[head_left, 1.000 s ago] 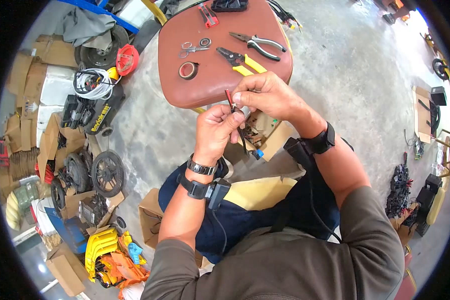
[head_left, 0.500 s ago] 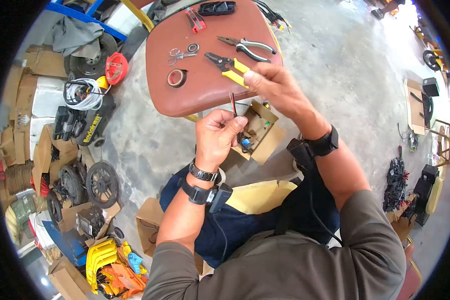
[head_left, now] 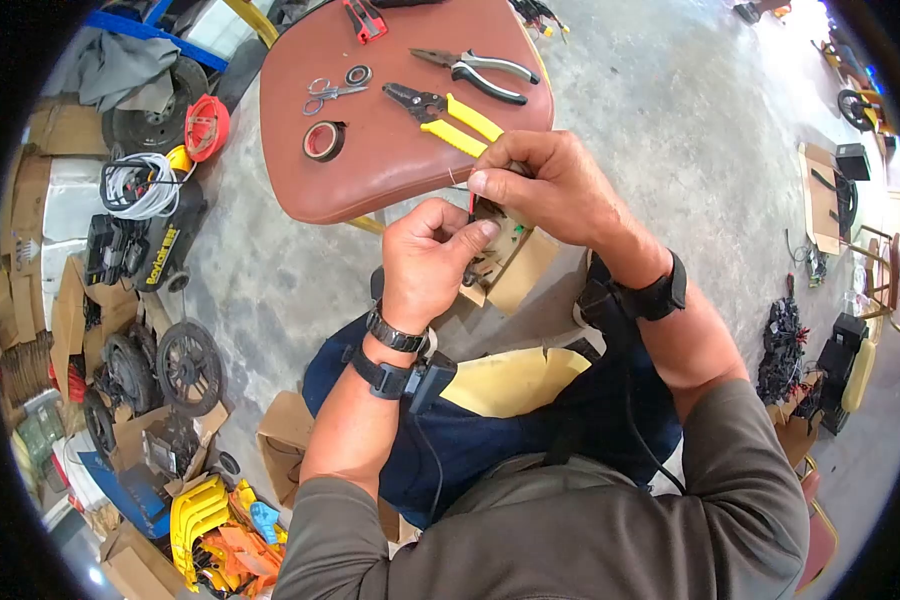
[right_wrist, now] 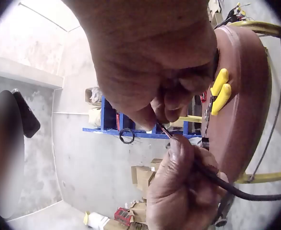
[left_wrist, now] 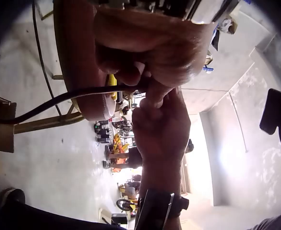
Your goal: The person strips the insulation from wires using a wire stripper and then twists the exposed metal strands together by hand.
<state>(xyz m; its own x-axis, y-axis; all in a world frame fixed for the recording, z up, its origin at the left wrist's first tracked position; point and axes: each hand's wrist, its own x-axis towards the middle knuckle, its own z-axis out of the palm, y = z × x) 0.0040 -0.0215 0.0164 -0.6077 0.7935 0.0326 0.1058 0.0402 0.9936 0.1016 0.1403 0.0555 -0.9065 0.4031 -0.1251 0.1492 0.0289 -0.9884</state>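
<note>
My left hand [head_left: 428, 262] grips a black cable [right_wrist: 232, 189] between thumb and fingers, just in front of the seat's edge. Out of its end come thin inner wires [right_wrist: 163, 129], one of them red in the head view. Thumb and fingertips of my right hand [head_left: 545, 188] pinch the ends of these wires, hiding most of them. A fine pale strand [head_left: 451, 176] sticks up beside the right thumb. Yellow-handled wire strippers [head_left: 445, 118] lie on the brown padded seat [head_left: 380, 160], their handles close beyond the right fingers.
Also on the seat are pliers [head_left: 475, 75], small scissors [head_left: 330, 95], a tape roll [head_left: 323, 141], a small dark ring [head_left: 358, 75] and a red cutter [head_left: 365, 20]. An open cardboard box [head_left: 523, 275] stands below the hands. Wheels [head_left: 190, 368] and cartons lie left.
My right hand left the wires, moved up near the stripper handles, then came back and now pinches the wire ends. The left hand keeps its hold. The head view has shifted.
</note>
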